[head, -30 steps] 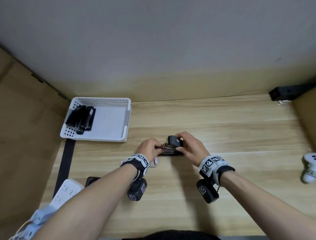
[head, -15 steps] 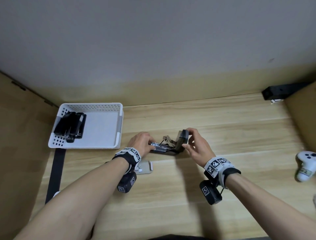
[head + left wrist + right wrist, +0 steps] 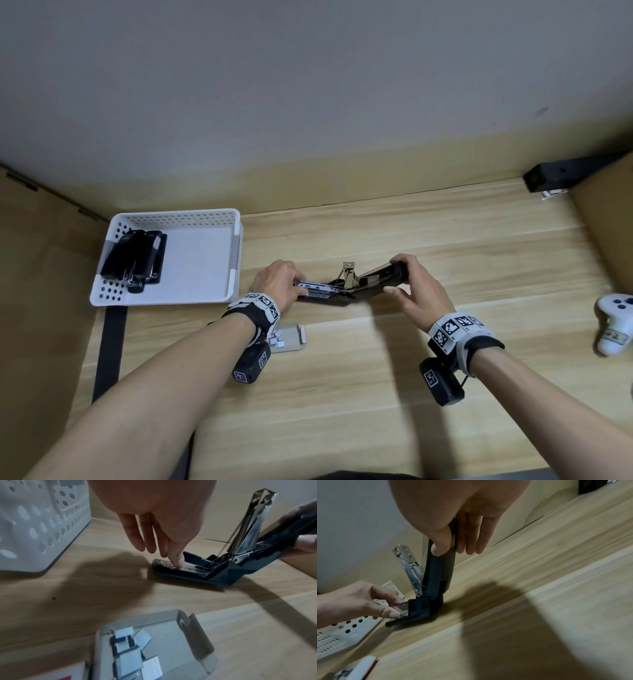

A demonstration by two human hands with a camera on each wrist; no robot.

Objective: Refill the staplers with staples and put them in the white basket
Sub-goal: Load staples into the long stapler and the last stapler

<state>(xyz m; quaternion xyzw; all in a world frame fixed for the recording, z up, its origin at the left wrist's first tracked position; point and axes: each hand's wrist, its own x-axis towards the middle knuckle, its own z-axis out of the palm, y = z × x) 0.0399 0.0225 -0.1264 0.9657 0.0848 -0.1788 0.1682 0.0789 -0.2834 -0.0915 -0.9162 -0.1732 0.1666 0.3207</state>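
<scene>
A black stapler (image 3: 346, 291) is seen opened wide on the wooden bench (image 3: 376, 394), just right of the white basket (image 3: 236, 260). Its base lies flat on the bench; the top arm is swung up and back to the right, and a metal spring piece stands up at the hinge.

The left hand (image 3: 279, 282) is placed at the front end of the base. In the left wrist view a fingertip is seen pressed down onto the metal staple channel; in the right wrist view the thumb and a finger are seen closed on the channel's sides, so this hand is pinched on the stapler.

The right hand (image 3: 412, 291) is clamped on the raised top arm, thumb on one side, fingers on the other.

Closed black staplers (image 3: 135, 262) are noted lying together in the left part of the basket.

An open grey staple box (image 3: 171, 642) with loose staple strips (image 3: 150, 668) is on the bench, near the left wrist. A white controller (image 3: 616, 322) lies at the far right edge.
</scene>
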